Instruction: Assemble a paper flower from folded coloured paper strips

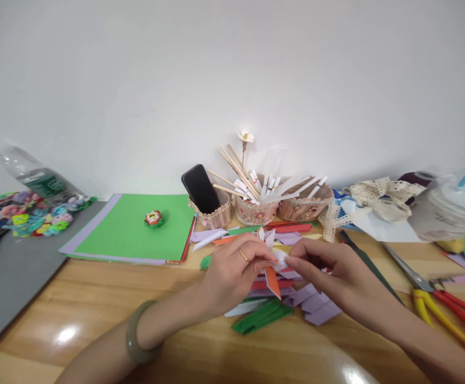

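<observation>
Both hands meet over a pile of coloured paper strips. My left hand [238, 266], with a ring and a bangle on its wrist, is closed on a small folded paper piece [280, 258] in white and orange. One orange flap [273, 281] of it hangs down below the fingers. From the other side my right hand [324, 261] pinches the white part between thumb and forefinger. The fingers hide much of the folding. Under the hands lie folded purple strips [316, 306] and green strips [261, 316].
Green paper sheets [124, 226] with a small paper flower [153, 218] lie left. Behind stand three baskets [256, 212] with sticks, pens and a phone [200, 188]. Right are scissors [412, 274], red-handled pliers [462, 314], lace [384, 194] and a lidded cup [452, 208].
</observation>
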`<state>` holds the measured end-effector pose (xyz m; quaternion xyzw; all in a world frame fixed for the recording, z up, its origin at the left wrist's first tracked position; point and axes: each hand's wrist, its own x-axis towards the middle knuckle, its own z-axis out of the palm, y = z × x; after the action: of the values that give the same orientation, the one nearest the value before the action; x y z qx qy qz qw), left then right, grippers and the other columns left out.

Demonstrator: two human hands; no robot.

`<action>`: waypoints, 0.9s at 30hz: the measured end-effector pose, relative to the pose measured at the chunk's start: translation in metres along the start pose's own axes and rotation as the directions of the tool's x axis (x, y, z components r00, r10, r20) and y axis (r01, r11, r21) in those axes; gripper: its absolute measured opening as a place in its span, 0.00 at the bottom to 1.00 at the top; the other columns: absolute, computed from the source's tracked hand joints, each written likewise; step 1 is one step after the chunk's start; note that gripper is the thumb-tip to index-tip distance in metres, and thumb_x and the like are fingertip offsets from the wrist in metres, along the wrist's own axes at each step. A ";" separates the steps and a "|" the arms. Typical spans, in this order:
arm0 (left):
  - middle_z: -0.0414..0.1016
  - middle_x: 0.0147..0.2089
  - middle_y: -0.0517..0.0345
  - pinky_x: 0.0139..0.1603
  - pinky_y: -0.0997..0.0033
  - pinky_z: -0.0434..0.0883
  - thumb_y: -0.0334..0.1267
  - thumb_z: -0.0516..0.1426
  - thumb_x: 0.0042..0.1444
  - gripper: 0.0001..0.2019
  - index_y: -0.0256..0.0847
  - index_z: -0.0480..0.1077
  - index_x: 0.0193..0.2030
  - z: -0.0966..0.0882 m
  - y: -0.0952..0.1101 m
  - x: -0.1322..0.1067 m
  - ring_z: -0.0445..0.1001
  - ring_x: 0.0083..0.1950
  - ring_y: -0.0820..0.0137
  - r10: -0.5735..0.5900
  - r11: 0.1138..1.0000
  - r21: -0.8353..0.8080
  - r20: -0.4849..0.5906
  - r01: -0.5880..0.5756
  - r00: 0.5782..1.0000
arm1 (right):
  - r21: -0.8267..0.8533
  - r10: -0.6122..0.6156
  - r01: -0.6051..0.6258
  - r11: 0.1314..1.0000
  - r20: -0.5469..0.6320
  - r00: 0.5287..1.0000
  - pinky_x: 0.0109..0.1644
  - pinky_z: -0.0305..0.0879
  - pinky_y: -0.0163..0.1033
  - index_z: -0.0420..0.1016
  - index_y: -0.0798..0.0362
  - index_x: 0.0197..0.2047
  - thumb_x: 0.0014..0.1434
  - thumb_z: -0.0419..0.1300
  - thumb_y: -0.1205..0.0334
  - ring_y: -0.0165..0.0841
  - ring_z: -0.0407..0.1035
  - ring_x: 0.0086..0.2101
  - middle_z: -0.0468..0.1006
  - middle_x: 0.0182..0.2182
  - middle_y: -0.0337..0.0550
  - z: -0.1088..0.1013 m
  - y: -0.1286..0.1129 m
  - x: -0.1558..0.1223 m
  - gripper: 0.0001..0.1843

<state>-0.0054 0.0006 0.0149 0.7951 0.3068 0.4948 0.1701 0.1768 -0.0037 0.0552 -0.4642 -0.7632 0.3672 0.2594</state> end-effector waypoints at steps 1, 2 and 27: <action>0.73 0.32 0.57 0.35 0.75 0.70 0.28 0.54 0.55 0.04 0.38 0.68 0.34 0.000 0.000 0.000 0.71 0.34 0.74 -0.014 1.000 -0.008 0.001 0.014 1.000 | 0.009 0.008 -0.008 1.000 0.005 1.000 0.24 0.56 0.31 0.66 0.54 0.23 0.60 0.51 0.55 0.27 0.60 0.22 0.66 0.19 0.36 0.000 0.000 0.000 0.17; 0.73 0.32 0.58 0.35 0.75 0.69 0.28 0.53 0.55 0.04 0.38 0.68 0.34 0.000 0.000 0.000 0.71 0.34 0.75 -0.025 1.000 -0.013 0.003 0.025 1.000 | 0.020 0.014 -0.014 1.000 0.009 1.000 0.24 0.55 0.31 0.66 0.54 0.24 0.60 0.51 0.54 0.27 0.60 0.22 0.66 0.19 0.36 -0.001 0.001 0.000 0.17; 0.71 0.31 0.58 0.33 0.75 0.67 0.30 0.52 0.57 0.03 0.39 0.66 0.33 -0.005 0.001 0.001 0.69 0.33 0.74 -0.067 0.993 -0.099 0.011 0.068 0.998 | 0.196 0.073 -0.071 0.978 -0.005 0.997 0.23 0.64 0.31 0.64 0.53 0.23 0.58 0.51 0.56 0.27 0.67 0.20 0.72 0.17 0.39 0.000 0.004 0.001 0.14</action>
<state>-0.0092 -0.0001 0.0185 0.7767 0.3078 0.5004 0.2272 0.1785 -0.0019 0.0517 -0.4658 -0.7044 0.4470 0.2950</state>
